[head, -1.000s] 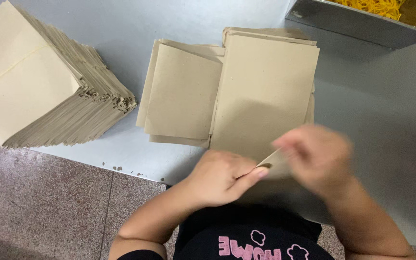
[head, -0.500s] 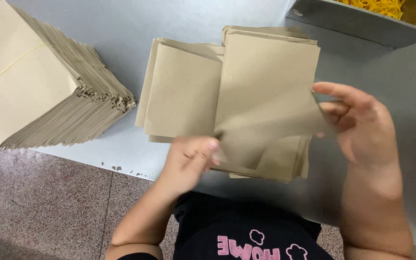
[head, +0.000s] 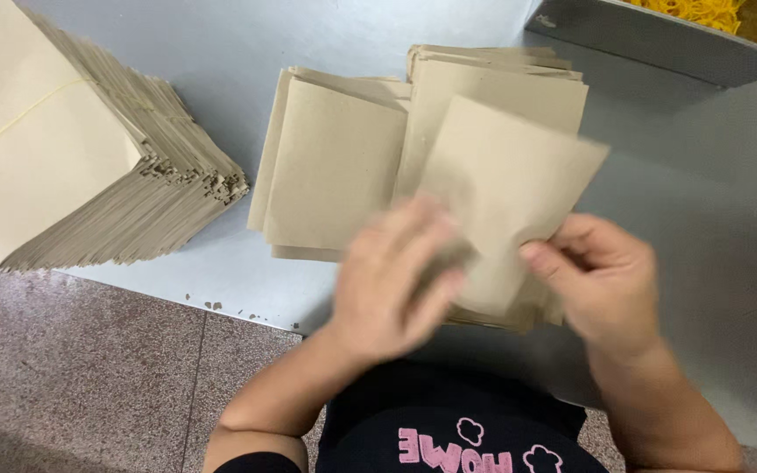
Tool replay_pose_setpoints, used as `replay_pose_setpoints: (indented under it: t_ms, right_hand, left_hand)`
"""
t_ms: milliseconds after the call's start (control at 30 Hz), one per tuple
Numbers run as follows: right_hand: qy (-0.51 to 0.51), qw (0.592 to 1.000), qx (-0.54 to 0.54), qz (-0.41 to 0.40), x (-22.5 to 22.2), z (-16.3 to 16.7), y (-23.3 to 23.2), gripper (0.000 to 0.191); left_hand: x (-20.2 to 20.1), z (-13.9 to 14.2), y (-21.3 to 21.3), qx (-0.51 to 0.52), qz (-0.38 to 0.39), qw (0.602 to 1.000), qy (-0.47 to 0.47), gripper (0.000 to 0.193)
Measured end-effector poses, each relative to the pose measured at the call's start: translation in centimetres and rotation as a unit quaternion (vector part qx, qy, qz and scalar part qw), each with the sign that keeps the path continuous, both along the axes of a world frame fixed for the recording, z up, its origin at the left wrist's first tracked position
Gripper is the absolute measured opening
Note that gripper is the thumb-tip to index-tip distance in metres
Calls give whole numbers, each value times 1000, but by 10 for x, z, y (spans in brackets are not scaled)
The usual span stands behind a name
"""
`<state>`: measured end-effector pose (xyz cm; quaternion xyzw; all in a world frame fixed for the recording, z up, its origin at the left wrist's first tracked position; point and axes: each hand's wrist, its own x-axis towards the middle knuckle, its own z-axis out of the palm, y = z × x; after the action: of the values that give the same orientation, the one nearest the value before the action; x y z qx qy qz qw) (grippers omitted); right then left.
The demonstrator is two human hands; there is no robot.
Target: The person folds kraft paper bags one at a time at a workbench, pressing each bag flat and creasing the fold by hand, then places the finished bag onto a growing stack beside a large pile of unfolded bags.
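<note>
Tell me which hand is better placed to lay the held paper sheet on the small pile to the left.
Probably the left hand: it rests on the sheet beside that small pile. The right hand pinches the far edge.
</note>
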<state>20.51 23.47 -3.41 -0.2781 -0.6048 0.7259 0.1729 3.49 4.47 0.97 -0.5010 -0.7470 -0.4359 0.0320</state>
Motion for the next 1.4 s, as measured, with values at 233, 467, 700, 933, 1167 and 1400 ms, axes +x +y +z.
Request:
replay_pose_setpoints:
  t_ms: [233, 467, 700, 933, 1167, 1400]
  right_hand:
    - [3, 987, 99, 127, -6, 3, -25, 20]
    - [61, 974, 153, 156, -11, 8, -19, 32]
    - [24, 958, 238, 158, -15, 23, -23, 35]
    - [45, 971, 166, 166, -13, 22, -23, 29]
    - [70, 980, 114, 147, -4, 19, -23, 27]
    - [101, 967, 183, 146, -10, 32, -30, 47]
  left_hand:
    - [19, 1, 6, -67, -120, 946, -293, 71]
    - [14, -9, -11, 45, -234, 834, -498, 68]
    - [5, -11, -20, 15, -266, 794, -546, 31]
    - [-1, -21, -23, -1, -269, 787, -555, 35]
    - [-9, -30, -27, 16, -279, 766, -579, 40]
    - [-3, -31, -19, 57, -213, 738, -637, 20]
